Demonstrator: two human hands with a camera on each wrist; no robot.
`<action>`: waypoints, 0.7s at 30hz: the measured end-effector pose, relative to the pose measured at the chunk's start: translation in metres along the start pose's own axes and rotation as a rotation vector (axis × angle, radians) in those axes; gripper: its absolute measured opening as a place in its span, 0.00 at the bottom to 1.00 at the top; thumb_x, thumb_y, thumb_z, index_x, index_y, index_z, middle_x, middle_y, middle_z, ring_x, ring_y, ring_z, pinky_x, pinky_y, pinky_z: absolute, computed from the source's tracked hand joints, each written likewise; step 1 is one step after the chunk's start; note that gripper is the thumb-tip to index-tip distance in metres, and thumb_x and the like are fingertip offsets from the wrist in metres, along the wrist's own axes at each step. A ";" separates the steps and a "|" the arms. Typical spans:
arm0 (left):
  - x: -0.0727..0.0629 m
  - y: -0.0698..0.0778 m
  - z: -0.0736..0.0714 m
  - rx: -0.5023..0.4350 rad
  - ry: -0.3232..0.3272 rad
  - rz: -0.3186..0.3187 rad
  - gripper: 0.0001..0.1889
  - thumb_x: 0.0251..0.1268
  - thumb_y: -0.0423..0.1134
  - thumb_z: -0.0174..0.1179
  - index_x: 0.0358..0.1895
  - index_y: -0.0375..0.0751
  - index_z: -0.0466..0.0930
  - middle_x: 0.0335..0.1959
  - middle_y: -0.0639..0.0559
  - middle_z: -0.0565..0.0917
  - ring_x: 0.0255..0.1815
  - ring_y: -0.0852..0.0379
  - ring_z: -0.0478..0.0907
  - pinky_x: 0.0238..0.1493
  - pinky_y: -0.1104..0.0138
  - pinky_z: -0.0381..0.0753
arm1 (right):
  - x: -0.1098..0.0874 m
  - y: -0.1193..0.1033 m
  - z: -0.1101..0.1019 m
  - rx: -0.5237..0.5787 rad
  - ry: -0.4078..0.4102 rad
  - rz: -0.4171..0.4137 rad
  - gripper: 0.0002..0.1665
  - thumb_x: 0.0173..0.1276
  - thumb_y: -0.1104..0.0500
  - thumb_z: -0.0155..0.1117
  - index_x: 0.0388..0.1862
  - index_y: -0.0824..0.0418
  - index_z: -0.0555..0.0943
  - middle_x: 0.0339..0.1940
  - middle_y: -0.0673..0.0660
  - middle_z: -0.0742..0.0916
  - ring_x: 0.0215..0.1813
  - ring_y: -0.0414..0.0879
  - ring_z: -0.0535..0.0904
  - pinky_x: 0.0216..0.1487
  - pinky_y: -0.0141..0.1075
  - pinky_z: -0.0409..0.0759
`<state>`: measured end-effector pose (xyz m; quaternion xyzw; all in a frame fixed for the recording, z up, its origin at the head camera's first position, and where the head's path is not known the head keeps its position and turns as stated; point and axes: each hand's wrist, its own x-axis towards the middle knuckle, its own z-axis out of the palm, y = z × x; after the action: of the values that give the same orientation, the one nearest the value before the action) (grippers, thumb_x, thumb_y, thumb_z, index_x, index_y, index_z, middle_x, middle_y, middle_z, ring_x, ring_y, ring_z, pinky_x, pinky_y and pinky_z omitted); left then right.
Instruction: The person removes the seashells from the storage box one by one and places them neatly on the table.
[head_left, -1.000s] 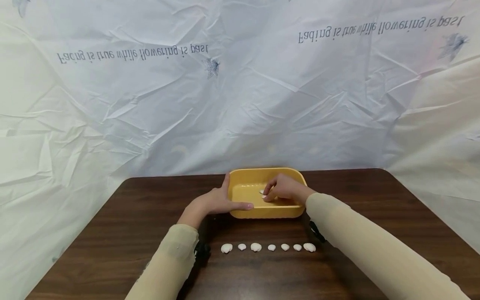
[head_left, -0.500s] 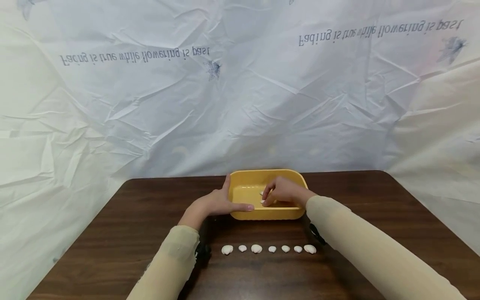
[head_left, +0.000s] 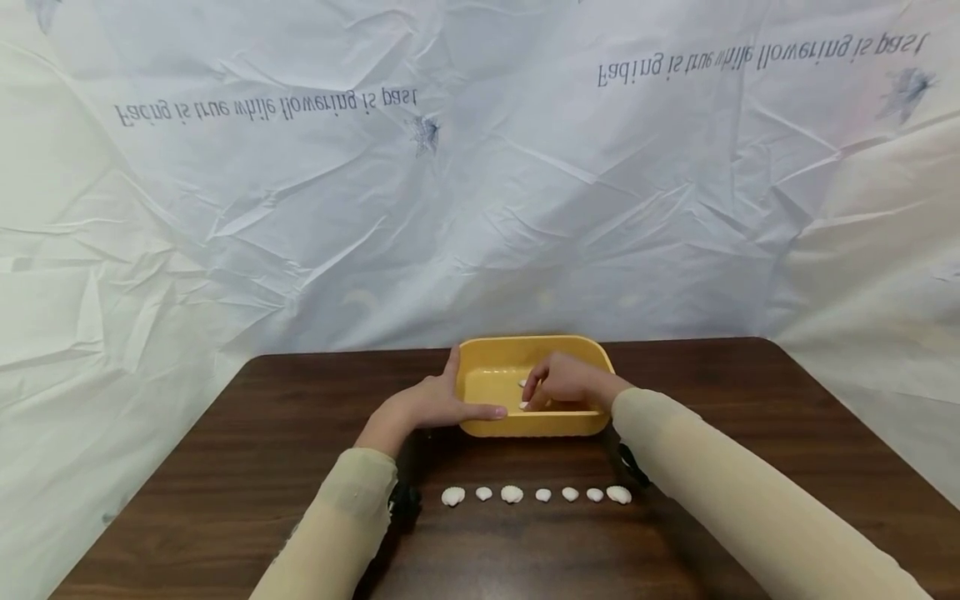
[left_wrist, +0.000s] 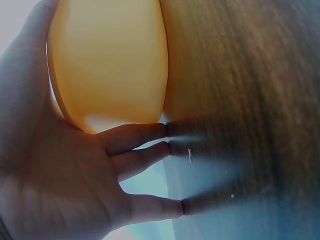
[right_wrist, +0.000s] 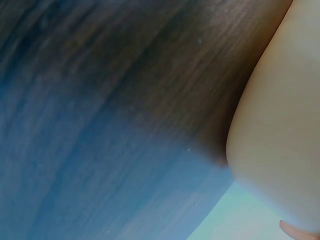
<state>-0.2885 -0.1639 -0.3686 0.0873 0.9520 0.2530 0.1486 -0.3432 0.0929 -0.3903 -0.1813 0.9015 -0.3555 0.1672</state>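
Observation:
My left hand (head_left: 429,402) braces the left end of a yellow rectangular container (head_left: 536,426), thumb laid along its front rim. In the left wrist view, spread, straight fingers (left_wrist: 145,207) reach down to the tabletop beside the container wall (left_wrist: 110,60). My right hand (head_left: 568,380) dips inside, fingers bent, with a small white seashell (head_left: 523,406) at its fingertips near the front wall. Another seashell (head_left: 522,383) lies on the container's floor just behind. The right wrist view mostly shows the container's outer wall (right_wrist: 280,125), which hides the hand's work.
Several white seashells, among them a larger ribbed one (head_left: 512,494), form a straight row on the dark wooden table (head_left: 300,467), nearer than the container. A wrinkled white sheet (head_left: 480,208) with printed text hangs behind the table's far edge.
My right fingertips have drawn the small seashell a little toward the front wall of the container. The left hand, the container and the row of seashells stay put.

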 end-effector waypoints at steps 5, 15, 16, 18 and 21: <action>0.000 -0.001 -0.001 -0.006 0.003 0.001 0.78 0.49 0.84 0.66 0.87 0.54 0.19 0.80 0.28 0.67 0.78 0.37 0.72 0.74 0.46 0.75 | 0.000 -0.002 0.000 0.019 -0.003 -0.010 0.06 0.65 0.56 0.81 0.36 0.57 0.92 0.45 0.53 0.92 0.40 0.47 0.77 0.41 0.36 0.77; -0.001 -0.001 0.001 -0.011 0.011 0.005 0.78 0.49 0.83 0.67 0.88 0.54 0.19 0.79 0.28 0.69 0.76 0.39 0.74 0.73 0.48 0.75 | -0.003 -0.002 -0.006 0.075 0.074 -0.009 0.09 0.65 0.54 0.79 0.40 0.57 0.92 0.40 0.54 0.90 0.37 0.46 0.75 0.40 0.37 0.73; -0.001 -0.001 0.002 -0.010 0.011 0.002 0.78 0.49 0.83 0.67 0.88 0.54 0.19 0.79 0.28 0.69 0.76 0.39 0.74 0.74 0.48 0.75 | -0.004 -0.003 -0.008 0.070 0.091 -0.008 0.10 0.66 0.53 0.79 0.41 0.56 0.92 0.42 0.54 0.90 0.39 0.47 0.77 0.42 0.38 0.75; -0.001 -0.001 0.002 -0.011 0.009 -0.002 0.79 0.49 0.83 0.67 0.88 0.54 0.19 0.79 0.28 0.68 0.77 0.39 0.74 0.74 0.48 0.75 | -0.008 -0.004 -0.014 0.049 0.121 -0.007 0.11 0.67 0.50 0.78 0.43 0.54 0.92 0.50 0.55 0.90 0.46 0.48 0.80 0.48 0.41 0.78; -0.001 -0.001 0.002 -0.018 0.007 -0.002 0.79 0.48 0.83 0.67 0.88 0.53 0.20 0.81 0.27 0.66 0.79 0.38 0.71 0.75 0.47 0.73 | -0.019 -0.005 -0.027 0.046 0.150 0.005 0.13 0.70 0.47 0.77 0.47 0.53 0.91 0.60 0.58 0.87 0.54 0.53 0.81 0.54 0.46 0.79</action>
<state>-0.2874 -0.1644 -0.3707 0.0843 0.9503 0.2616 0.1463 -0.3368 0.1135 -0.3643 -0.1481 0.9036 -0.3884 0.1040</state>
